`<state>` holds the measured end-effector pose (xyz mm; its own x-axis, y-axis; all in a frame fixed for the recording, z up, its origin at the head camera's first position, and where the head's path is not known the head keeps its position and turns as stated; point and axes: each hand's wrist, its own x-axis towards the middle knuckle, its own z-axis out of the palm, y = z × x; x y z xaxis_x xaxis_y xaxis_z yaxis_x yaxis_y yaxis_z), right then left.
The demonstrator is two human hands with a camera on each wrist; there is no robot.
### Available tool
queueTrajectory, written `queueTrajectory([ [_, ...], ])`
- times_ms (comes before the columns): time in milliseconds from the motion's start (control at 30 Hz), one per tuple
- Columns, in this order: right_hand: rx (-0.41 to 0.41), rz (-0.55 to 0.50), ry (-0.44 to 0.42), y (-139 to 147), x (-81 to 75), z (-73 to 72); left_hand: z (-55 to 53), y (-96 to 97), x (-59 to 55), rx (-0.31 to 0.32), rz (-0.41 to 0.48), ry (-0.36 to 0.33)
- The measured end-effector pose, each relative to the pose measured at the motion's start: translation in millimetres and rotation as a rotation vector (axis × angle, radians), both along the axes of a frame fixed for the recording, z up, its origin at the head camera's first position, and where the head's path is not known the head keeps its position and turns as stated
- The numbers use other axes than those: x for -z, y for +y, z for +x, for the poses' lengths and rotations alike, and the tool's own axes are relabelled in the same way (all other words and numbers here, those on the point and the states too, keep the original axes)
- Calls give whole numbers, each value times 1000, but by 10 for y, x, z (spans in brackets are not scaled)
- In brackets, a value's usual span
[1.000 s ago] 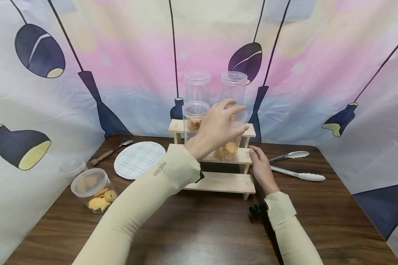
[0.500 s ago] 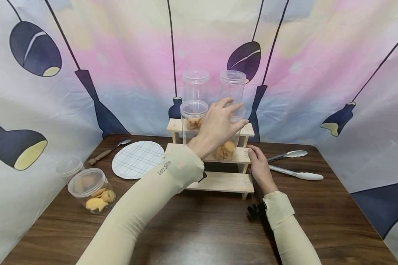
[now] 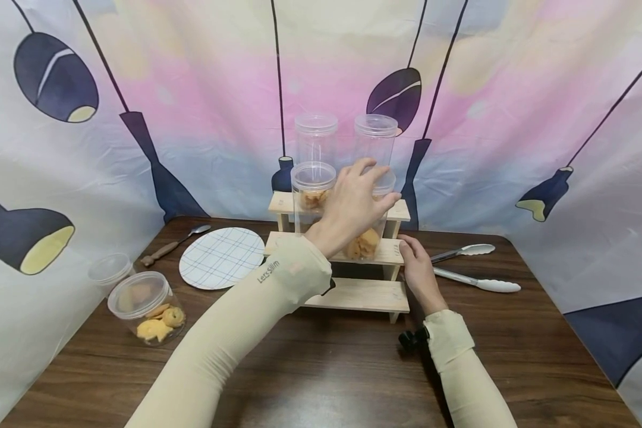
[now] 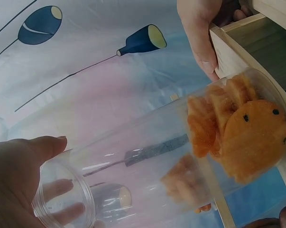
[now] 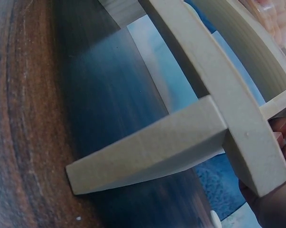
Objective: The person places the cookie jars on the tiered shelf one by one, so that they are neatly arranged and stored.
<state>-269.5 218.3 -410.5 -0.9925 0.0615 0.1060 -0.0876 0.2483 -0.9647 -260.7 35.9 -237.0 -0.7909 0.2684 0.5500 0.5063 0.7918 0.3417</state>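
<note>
In the head view my left hand (image 3: pixel 350 205) is at the top of a tall clear jar (image 3: pixel 377 229) on the middle board of a wooden tiered shelf (image 3: pixel 353 295). The left wrist view shows the thumb and fingers around the jar's lid (image 4: pixel 67 194), with orange cookies (image 4: pixel 256 137) at the bottom. My right hand (image 3: pixel 421 276) grips the right end of the middle board. Its fingers (image 5: pixel 281 135) are partly hidden by the board in the right wrist view. Left of the gripped jar stands another clear jar (image 3: pixel 302 208) with cookies, partly covered by my left hand.
Two tall clear jars, a left one (image 3: pixel 317 139) and a right one (image 3: pixel 375 139), stand behind on the top board. On the left are a cookie jar (image 3: pixel 150 309), a clear container (image 3: pixel 110 270), a checked round mat (image 3: pixel 222 258) and a spoon (image 3: pixel 173 245). Tongs (image 3: pixel 478 279) lie right.
Both hands keep the same holds, and the jar stays nearly in place on the middle board. The head view has shifted slightly.
</note>
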Motion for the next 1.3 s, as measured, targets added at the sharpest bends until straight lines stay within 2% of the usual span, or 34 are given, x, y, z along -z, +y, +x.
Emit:
queueTrajectory([
  [167, 7, 3, -1, -2, 15, 1, 16, -2, 0, -7, 3, -37],
  [367, 8, 14, -2, -4, 27, 2, 25, -2, 9, -18, -8, -34],
  [533, 1, 20, -3, -8, 32, 12, 21, -6, 7, -24, -54, -5],
  [700, 6, 13, 0, -13, 33, 17, 28, -10, -16, -6, -138, 74],
  [867, 6, 9, 4, -15, 39, 14, 60, -28, -26, 38, -195, 182],
  [1033, 2, 10, 6, -7, 35, 18, 146, -96, -49, 96, -213, 243],
  [1167, -5, 8, 3, 0, 22, 14, 262, -242, -117, 152, -167, 260],
  [1300, -3, -4, 2, -4, 16, 15, 382, -477, -213, 205, -74, 281],
])
